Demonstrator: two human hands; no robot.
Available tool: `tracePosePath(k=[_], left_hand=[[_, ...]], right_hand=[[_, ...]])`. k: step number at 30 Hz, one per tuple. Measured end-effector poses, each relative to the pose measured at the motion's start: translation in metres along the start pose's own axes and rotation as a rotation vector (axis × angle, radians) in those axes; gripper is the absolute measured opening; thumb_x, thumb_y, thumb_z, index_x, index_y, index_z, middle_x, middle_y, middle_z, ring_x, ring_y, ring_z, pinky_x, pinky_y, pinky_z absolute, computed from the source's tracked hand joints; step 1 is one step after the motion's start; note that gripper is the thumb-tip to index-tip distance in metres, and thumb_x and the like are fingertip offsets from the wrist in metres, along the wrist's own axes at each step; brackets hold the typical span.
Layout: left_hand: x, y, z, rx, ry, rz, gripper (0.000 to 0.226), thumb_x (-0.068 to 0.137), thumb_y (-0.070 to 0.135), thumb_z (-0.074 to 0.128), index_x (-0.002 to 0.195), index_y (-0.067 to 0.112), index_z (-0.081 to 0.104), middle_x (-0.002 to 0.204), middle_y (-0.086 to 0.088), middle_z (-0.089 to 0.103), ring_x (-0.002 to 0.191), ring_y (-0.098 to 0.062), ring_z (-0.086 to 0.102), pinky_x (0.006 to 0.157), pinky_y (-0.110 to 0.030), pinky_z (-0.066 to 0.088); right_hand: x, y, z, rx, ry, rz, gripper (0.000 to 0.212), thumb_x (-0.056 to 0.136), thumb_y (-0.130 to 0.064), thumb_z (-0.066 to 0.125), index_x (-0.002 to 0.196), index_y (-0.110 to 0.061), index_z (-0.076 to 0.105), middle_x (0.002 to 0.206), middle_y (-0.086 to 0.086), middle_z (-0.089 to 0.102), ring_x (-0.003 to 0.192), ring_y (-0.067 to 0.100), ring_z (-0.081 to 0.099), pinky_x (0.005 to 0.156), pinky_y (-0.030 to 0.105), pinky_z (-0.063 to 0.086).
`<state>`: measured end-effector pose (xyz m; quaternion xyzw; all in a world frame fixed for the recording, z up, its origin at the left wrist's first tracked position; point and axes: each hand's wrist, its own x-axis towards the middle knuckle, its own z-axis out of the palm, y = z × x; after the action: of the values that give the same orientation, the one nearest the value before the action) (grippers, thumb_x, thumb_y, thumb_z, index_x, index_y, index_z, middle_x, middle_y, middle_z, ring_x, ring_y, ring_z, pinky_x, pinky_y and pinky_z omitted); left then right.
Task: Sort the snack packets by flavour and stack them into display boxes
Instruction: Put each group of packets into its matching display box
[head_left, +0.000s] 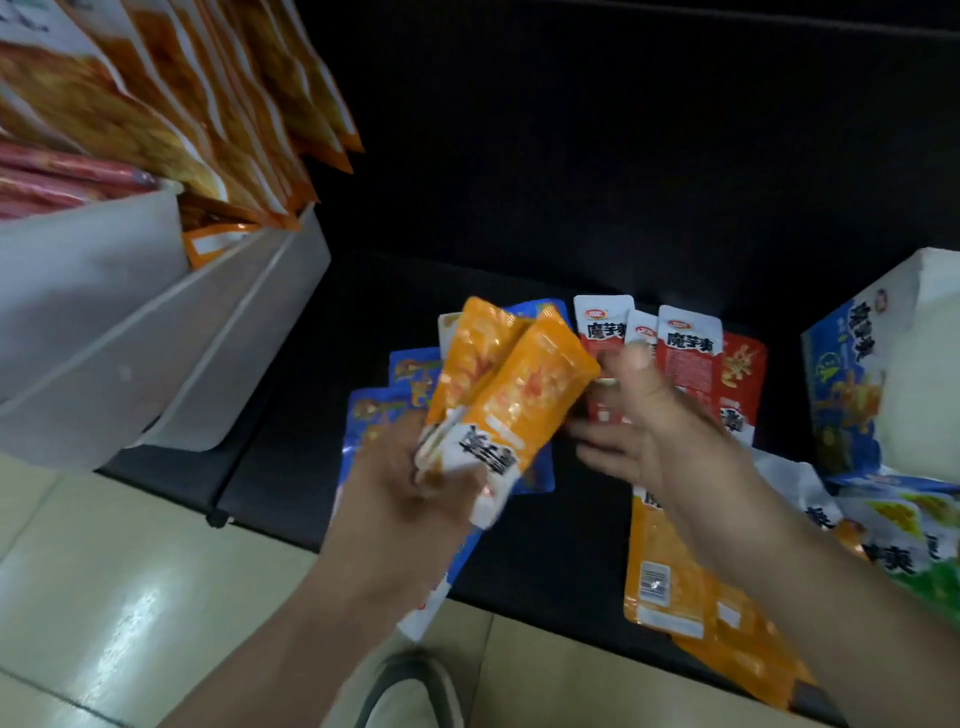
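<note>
Two orange packets (511, 400) stand fanned in the left hand (410, 488), held over the black surface (566, 551) in the middle of the view. The fingers are curled round their white lower ends. The right hand (641, 431) hovers just beside them at 3 o'clock, fingers spread and blurred, gripping nothing I can see.

I'd say the step in hand is gathering the orange flavour. To do it well, square the two packets edge to edge with their faces one way. Then add the loose orange packets (660, 561) lying at 5 o'clock before taking the bundle to the display box (841, 374), farther out at 3 o'clock.

By my count there are two orange in hand and at least two more orange lying down. There are four red packets (688, 348) at 2 o'clock and at least three blue packets (410, 366) beneath the left hand, around 9 o'clock. White bins (156, 322) of larger bags sit at 10 o'clock.
</note>
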<state>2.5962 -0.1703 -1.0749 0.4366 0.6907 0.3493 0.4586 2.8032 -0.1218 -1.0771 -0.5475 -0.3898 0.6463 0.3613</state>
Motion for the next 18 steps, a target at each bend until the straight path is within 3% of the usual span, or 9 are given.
tracePosePath(k=[3,6,8,10,13,16,18], left_hand=[[-0.023,0.01,0.037,-0.163,-0.155,-0.075,0.027,0.089,0.004,0.073,0.097,0.03,0.07,0.084,-0.001,0.078,0.072,-0.017,0.074,0.06,-0.035,0.063],[-0.046,0.009,0.067,-0.334,-0.303,-0.163,0.033,0.08,-0.002,0.082,0.104,0.018,0.073,0.087,-0.011,0.078,0.073,-0.028,0.075,0.06,-0.036,0.062],[-0.063,0.002,0.082,-0.443,-0.352,-0.219,0.034,0.067,-0.002,0.074,0.098,0.013,0.076,0.078,-0.018,0.074,0.062,-0.025,0.069,0.052,-0.031,0.056],[-0.08,-0.005,0.09,-0.422,-0.35,-0.257,0.031,0.068,0.004,0.064,0.09,0.018,0.08,0.065,-0.015,0.069,0.053,-0.017,0.065,0.047,-0.024,0.05],[-0.089,-0.012,0.095,-0.326,-0.32,-0.317,0.017,0.09,0.001,0.07,0.103,0.011,0.073,0.055,-0.008,0.064,0.046,-0.015,0.062,0.042,-0.025,0.048],[-0.089,-0.013,0.099,-0.201,-0.396,-0.327,0.024,0.106,0.024,0.053,0.098,0.025,0.075,0.06,-0.003,0.068,0.053,-0.015,0.066,0.049,-0.032,0.05],[-0.091,-0.011,0.108,-0.152,-0.45,-0.327,0.04,0.108,0.022,0.045,0.086,0.034,0.076,0.06,0.003,0.068,0.051,-0.008,0.064,0.047,-0.023,0.047]], right_hand=[[-0.044,-0.001,-0.006,-0.015,0.044,0.038,0.067,0.083,-0.045,0.082,0.142,-0.04,0.052,0.115,-0.008,0.078,0.103,0.015,0.076,0.097,0.046,0.058],[-0.071,0.012,-0.004,-0.047,0.162,0.057,0.048,0.093,-0.025,0.078,0.13,-0.045,0.056,0.104,-0.011,0.078,0.096,0.012,0.076,0.087,0.048,0.062],[-0.088,0.033,-0.001,-0.156,0.212,0.11,0.05,0.096,-0.028,0.072,0.134,-0.051,0.048,0.105,-0.01,0.073,0.095,0.018,0.073,0.079,0.052,0.064],[-0.104,0.055,0.003,-0.268,0.138,0.152,0.062,0.101,-0.037,0.062,0.145,-0.058,0.023,0.115,-0.006,0.064,0.1,0.02,0.07,0.082,0.049,0.064],[-0.117,0.069,0.001,-0.169,0.128,0.258,0.074,0.107,-0.039,0.052,0.146,-0.065,-0.005,0.11,-0.006,0.06,0.086,0.013,0.07,0.068,0.031,0.062],[-0.122,0.073,-0.012,-0.136,0.202,0.25,0.071,0.107,-0.037,0.05,0.156,-0.053,0.001,0.111,-0.014,0.055,0.088,0.004,0.067,0.074,0.026,0.059],[-0.124,0.075,-0.023,-0.189,0.262,0.19,0.065,0.105,-0.038,0.054,0.154,-0.051,0.014,0.116,-0.016,0.056,0.099,0.001,0.063,0.083,0.024,0.055]])
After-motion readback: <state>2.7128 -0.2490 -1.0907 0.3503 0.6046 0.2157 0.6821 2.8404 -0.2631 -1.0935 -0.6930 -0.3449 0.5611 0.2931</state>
